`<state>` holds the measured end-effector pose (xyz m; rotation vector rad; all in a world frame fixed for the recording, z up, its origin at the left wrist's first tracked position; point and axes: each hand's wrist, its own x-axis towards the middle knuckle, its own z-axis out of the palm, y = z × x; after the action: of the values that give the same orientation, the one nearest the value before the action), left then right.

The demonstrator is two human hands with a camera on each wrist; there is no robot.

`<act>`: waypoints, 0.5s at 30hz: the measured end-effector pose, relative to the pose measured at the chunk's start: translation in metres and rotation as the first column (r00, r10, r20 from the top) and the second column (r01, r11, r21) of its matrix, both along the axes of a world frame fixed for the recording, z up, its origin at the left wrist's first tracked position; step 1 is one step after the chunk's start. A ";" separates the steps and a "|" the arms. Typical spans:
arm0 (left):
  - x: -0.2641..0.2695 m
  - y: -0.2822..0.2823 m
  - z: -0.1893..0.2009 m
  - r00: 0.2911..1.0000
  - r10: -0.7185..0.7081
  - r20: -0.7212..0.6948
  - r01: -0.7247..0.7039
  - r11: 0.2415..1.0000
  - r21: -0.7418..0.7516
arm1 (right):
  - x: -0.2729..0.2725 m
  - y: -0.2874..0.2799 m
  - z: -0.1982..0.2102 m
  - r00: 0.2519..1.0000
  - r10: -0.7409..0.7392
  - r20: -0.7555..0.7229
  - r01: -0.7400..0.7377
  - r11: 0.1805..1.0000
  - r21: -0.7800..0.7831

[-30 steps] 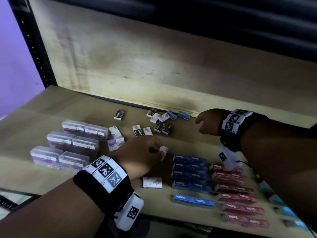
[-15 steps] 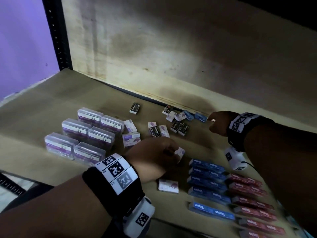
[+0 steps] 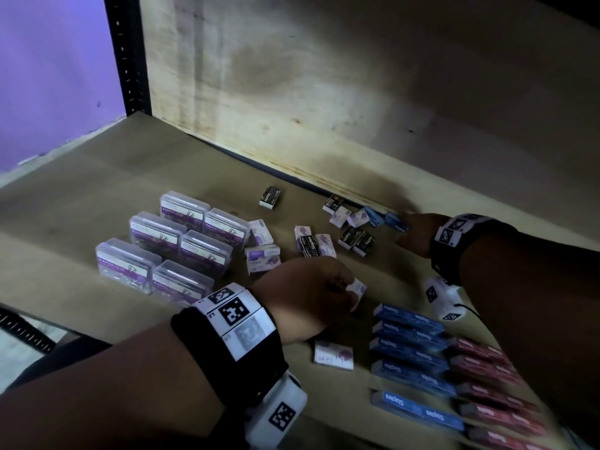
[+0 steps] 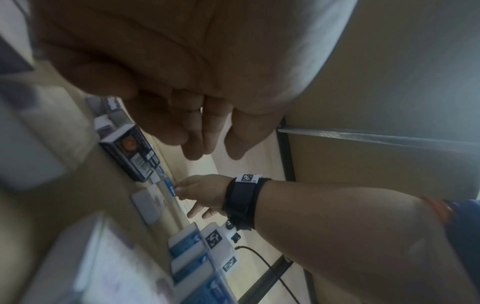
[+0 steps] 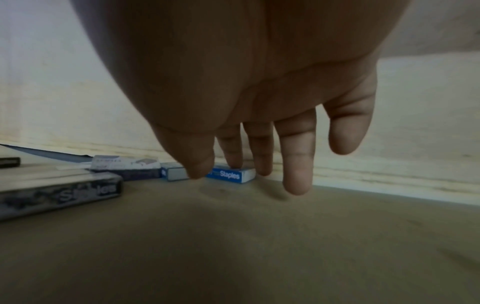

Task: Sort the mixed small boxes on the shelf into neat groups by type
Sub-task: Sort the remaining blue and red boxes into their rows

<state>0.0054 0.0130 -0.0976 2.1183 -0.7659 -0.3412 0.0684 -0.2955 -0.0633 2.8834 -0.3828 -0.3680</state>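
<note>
Small blue Staples box [image 3: 396, 220] flat on the shelf [image 3: 97, 203] by the back board, last in a loose row with another small blue box [image 3: 373, 216] and white-purple ones. Right hand [image 3: 418, 233] on it: thumb and index fingers [image 5: 231, 152] pinching its ends, other fingers hanging straight, clear of the shelf. Left hand [image 3: 308, 297] mid-shelf, fingers curled round a small white-purple box [image 3: 356, 289], lifted off the shelf. Black Staples boxes [image 3: 355, 240] scattered between the hands; one [image 3: 270, 197] apart, further back. Another white-purple box [image 3: 333, 355] flat below left hand. Sorted so far: clear paper-clip cases [image 3: 168, 246] in two rows at left, long blue boxes [image 3: 409, 349] stacked in a column at right, red boxes [image 3: 493, 384] just beside them.
</note>
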 end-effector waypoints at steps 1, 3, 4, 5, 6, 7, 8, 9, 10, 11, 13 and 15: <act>0.000 0.000 0.000 1.000 0.001 0.000 -0.001 1.000 0.002 | 0.001 -0.001 -0.002 1.000 0.010 0.013 -0.010 1.000 0.006; -0.001 -0.001 0.001 1.000 0.010 -0.005 -0.010 1.000 0.002 | 0.003 0.000 -0.002 0.999 0.035 0.040 -0.036 0.999 0.015; -0.001 -0.001 0.001 1.000 0.015 -0.009 -0.015 1.000 0.000 | 0.004 -0.001 -0.002 0.998 0.046 0.049 -0.047 0.999 0.018; -0.001 -0.001 0.000 1.000 0.019 -0.014 -0.019 1.000 -0.003 | 0.005 -0.001 -0.002 0.997 0.058 0.052 -0.059 0.998 0.020; -0.002 -0.002 0.000 1.000 0.020 -0.018 -0.020 1.000 -0.006 | 0.006 -0.001 -0.002 0.997 0.068 0.047 -0.069 0.997 0.019; -0.002 -0.002 0.000 1.000 0.019 -0.018 -0.019 1.000 -0.008 | 0.007 0.000 -0.002 0.996 0.074 0.039 -0.075 0.997 0.013; -0.002 -0.002 -0.001 1.000 0.019 -0.017 -0.019 1.000 -0.009 | 0.008 0.000 -0.002 0.997 0.072 0.032 -0.072 0.997 0.007; -0.002 -0.002 -0.001 1.000 0.022 -0.018 -0.022 1.000 -0.011 | 0.008 0.002 -0.001 0.997 0.068 0.028 -0.068 0.998 0.001; -0.002 -0.002 -0.001 0.999 0.027 -0.019 -0.028 1.000 -0.014 | 0.009 0.003 -0.001 0.998 0.059 0.029 -0.060 0.998 0.003; -0.002 -0.002 -0.001 0.999 0.032 -0.020 -0.033 0.999 -0.015 | 0.010 0.004 -0.001 0.998 0.051 0.038 -0.051 0.999 0.003; -0.001 -0.001 -0.001 0.999 0.032 -0.028 -0.033 0.999 -0.014 | 0.012 0.004 -0.003 0.998 0.034 0.045 -0.033 0.999 -0.007; 0.000 0.001 -0.001 0.999 0.033 -0.026 -0.033 0.999 -0.012 | 0.013 0.002 -0.006 0.999 0.020 0.036 -0.020 1.000 -0.012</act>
<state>0.0052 0.0140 -0.0987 2.1088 -0.7158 -0.3447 0.0815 -0.2932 -0.0694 2.8838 -0.3604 -0.3093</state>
